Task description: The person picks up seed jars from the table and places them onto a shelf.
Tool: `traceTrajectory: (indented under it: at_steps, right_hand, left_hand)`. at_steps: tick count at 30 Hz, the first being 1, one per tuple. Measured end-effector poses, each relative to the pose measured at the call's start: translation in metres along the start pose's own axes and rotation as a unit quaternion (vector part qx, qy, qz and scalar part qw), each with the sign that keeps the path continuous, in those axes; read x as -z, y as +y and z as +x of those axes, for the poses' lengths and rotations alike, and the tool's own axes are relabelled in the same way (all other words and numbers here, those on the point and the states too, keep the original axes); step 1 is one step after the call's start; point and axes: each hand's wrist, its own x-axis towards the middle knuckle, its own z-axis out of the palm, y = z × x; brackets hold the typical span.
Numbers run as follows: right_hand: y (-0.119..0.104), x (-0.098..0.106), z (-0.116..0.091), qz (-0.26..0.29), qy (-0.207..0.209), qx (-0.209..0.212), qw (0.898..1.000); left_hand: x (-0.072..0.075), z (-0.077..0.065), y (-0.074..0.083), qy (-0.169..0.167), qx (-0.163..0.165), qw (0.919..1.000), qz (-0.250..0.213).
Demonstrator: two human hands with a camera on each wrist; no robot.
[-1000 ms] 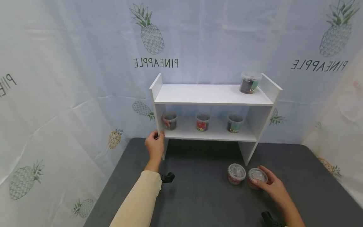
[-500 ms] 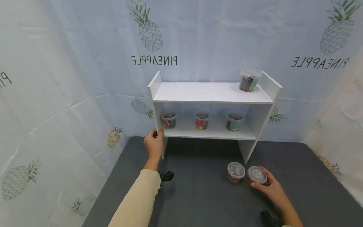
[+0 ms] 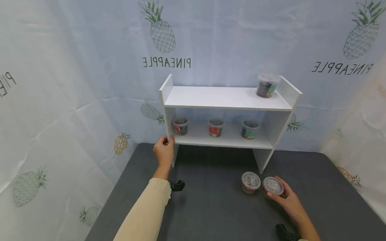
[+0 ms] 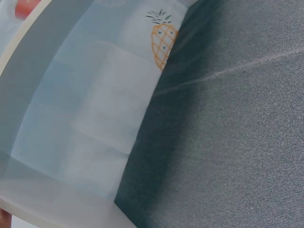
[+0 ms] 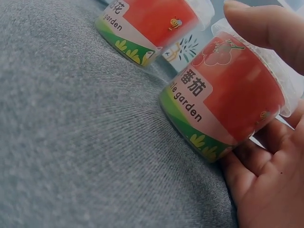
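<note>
Grasping a tub (image 5: 240, 92) in the right grip (image 3: 290, 199): upright on the bench (image 3: 211, 214) in front of the shelf (image 3: 217, 97), just outside its right foot (image 3: 263, 160), lid (image 3: 273, 185) facing up, axis vertical. Pinching the shelf's left side panel (image 3: 166, 89) with the left grip (image 3: 164, 153).

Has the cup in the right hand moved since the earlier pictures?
No: in the head view, that cup shows no visible shift against the white shelf.

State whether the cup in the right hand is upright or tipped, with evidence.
Upright: the held cup has its clear lid facing up in the head view, base towards the table.
</note>
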Motion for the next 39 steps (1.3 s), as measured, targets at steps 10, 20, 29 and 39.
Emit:
traceTrajectory:
  at_steps: [10,20,29,39]
  right_hand:
    - [0.000,-0.003,0.001,0.007,0.010,-0.003,1.000]
    - [-0.006,0.000,0.002,-0.025,0.030,-0.024,0.999]
    - [-0.061,0.013,-0.005,-0.083,0.137,0.032,0.987]
    - [-0.168,0.020,-0.004,-0.084,0.151,0.215,0.961]
  left_hand:
    - [0.000,0.001,0.000,-0.001,-0.003,1.0000,-0.008]
    - [0.002,0.001,0.001,-0.001,-0.009,1.0000,0.000]
    - [0.001,-0.003,0.002,-0.001,0.004,1.0000,-0.005]
    - [0.001,-0.002,0.003,0.000,0.002,1.0000,-0.002]
